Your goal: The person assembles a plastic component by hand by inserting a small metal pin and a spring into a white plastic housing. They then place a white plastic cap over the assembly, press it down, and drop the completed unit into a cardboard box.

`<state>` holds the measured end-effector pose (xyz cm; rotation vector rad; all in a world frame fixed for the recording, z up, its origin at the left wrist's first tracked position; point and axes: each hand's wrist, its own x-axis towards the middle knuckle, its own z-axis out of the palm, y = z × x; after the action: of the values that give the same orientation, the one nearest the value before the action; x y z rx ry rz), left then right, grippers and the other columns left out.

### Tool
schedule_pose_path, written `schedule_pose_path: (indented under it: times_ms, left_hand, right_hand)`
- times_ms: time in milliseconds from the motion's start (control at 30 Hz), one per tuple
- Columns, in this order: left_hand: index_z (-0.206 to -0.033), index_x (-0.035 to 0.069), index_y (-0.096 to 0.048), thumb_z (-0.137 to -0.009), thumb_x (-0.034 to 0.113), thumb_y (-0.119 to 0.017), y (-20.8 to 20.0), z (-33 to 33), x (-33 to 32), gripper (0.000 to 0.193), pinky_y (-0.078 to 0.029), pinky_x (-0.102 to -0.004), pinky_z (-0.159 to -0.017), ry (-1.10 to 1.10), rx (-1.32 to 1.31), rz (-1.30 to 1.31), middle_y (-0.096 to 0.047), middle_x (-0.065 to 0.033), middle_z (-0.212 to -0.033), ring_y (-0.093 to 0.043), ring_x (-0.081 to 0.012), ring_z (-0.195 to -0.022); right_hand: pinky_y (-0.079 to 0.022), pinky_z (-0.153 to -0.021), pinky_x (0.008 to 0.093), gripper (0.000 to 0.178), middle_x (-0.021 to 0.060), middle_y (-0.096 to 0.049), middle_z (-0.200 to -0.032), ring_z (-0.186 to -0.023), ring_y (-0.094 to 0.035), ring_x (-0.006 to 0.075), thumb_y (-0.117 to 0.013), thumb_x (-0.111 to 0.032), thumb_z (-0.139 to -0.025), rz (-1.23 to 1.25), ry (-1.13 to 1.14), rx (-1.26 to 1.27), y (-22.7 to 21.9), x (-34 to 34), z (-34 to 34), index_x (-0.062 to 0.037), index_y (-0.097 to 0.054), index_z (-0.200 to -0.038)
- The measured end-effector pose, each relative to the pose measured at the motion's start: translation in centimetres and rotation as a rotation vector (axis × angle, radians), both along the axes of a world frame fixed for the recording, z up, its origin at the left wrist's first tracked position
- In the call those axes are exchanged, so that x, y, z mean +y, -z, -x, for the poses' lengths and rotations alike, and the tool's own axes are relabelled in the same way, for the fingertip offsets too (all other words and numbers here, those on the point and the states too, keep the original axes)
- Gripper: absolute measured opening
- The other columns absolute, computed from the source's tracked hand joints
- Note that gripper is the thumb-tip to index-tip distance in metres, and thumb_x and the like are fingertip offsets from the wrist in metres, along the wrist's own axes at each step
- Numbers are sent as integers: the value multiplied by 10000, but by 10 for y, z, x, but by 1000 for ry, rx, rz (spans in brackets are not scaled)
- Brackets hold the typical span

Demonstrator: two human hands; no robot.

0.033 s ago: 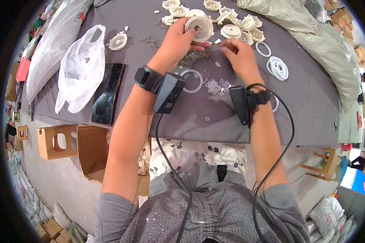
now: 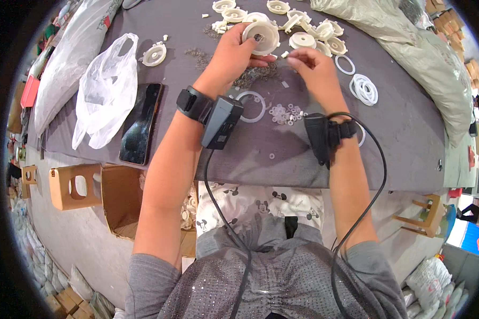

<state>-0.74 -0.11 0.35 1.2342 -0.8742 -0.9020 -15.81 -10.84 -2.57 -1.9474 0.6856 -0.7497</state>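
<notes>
My left hand holds a round cream plastic cap above the far middle of the table, its hollow side showing. Something small and dark, perhaps a spring, sits at the cap's centre. To its right, my right hand has curled fingers, with thumb and index close together. Their tips are beside a small white plug; whether they touch it or pinch something else is unclear. A heap of small metal springs lies below the cap, partly hidden by my left hand. Closer to me are several small translucent washers.
More cream plastic caps crowd the far side. White rings lie at right, another ring near my left wrist. A plastic bag and a phone are at left. Large sacks flank the table; a cardboard box stands below.
My right hand has moved slightly away from me, its fingertips now closer to the small white plug. The left hand and the cap stay in place.
</notes>
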Motion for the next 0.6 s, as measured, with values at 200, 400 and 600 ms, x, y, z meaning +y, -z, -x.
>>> schedule_pose_path:
  times_ms: [200,400,600]
  left_hand:
    - [-1184,-19,-393,-898,37,-367,9,7,-6,292,-546,-262,-619,-21,-129,29,-562,-138,-999,-627,-199,-772]
    - [-1151,-19,-426,-888,32,-399,11,12,-8,269,-551,-266,-594,-5,-145,108,-558,-121,-978,-608,-166,-755]
    - [-1159,-13,-436,-886,25,-400,11,15,-8,278,-546,-253,-636,-50,-213,139,-565,-100,-984,-595,-142,-789]
  right_hand:
    - [-486,-664,218,142,63,-627,-785,-696,-598,114,-604,-74,-809,-262,-265,-359,-26,24,1,25,-610,-911]
    - [-492,-675,229,170,76,-628,-806,-709,-607,127,-594,-69,-814,-259,-231,-369,-22,26,-3,36,-595,-948]
    - [-498,-679,237,164,84,-623,-801,-715,-610,135,-591,-62,-816,-325,-229,-432,-21,25,-3,41,-580,-943]
